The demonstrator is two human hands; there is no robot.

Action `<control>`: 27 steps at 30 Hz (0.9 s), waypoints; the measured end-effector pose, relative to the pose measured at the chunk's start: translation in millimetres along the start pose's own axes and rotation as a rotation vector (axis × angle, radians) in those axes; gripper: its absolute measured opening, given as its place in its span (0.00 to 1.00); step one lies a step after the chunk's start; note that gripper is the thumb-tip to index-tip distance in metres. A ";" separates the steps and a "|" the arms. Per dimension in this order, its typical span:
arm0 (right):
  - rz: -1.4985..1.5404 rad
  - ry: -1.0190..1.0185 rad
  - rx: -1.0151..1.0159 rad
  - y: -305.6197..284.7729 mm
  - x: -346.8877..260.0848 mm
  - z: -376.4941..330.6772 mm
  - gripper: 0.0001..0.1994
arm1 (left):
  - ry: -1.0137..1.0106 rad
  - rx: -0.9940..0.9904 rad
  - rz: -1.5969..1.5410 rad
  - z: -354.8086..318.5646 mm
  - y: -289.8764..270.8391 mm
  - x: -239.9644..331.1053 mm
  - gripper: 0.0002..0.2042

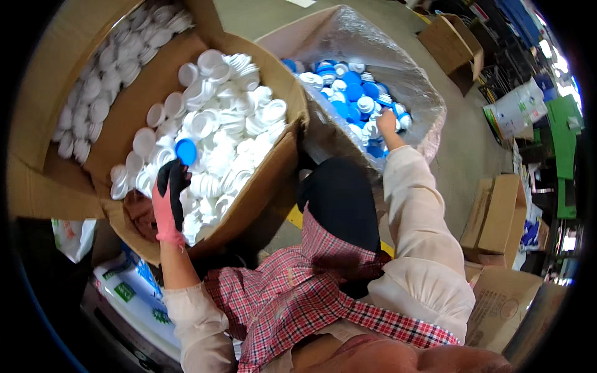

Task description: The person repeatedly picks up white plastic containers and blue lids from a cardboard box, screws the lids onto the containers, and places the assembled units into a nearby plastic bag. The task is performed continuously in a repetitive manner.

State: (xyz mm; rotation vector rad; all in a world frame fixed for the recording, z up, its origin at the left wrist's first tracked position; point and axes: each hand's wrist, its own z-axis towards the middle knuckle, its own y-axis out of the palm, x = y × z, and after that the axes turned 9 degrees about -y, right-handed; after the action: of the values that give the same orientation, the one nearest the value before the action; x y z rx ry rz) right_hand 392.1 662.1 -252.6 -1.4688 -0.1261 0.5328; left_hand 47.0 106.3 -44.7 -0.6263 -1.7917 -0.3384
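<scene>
My left hand [168, 202], in a pink and black glove, is at the near edge of a heap of white plastic lids [239, 115] in a cardboard box [267, 168]. Its bent fingers meet the lower edge of a round blue lid [186, 151] and appear to pinch it. Bare, my right hand [387, 123] reaches down into a box lined with clear plastic [416, 81], among mixed blue and white lids [354, 92]. Its fingers curl downward beside white lids, their tips hidden, so what they hold cannot be made out.
Stacked white lids [99, 93] fill another part of the cardboard at far left. A brown cloth [140, 211] lies by my left wrist. Open cartons [497, 214] stand at right, with a white sack [516, 109] beyond. A printed plastic bag [134, 298] lies at lower left.
</scene>
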 end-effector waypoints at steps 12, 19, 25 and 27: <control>0.327 -1.379 -0.514 -75.4 -478.4 -178.3 0.25 | 0.133 0.194 -0.314 -20.3 -61.6 15.7 0.16; 0.327 -1.422 -0.319 20.4 -518.6 -186.6 0.03 | 0.087 0.183 -0.554 -19.4 -80.4 9.0 0.17; 0.360 -1.181 -0.446 -13.4 -530.4 -178.2 0.14 | 0.054 0.217 -0.774 -14.9 -83.4 -9.1 0.19; 0.312 -1.009 -0.441 20.2 -526.2 -178.1 0.30 | 0.083 0.177 -0.810 -10.6 -75.2 4.4 0.20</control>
State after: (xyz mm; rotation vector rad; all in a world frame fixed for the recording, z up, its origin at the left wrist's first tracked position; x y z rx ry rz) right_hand -4.6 281.9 -168.5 -1.5157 -0.8582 1.5476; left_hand 11.5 40.4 -30.9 0.2670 -1.9016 -0.7226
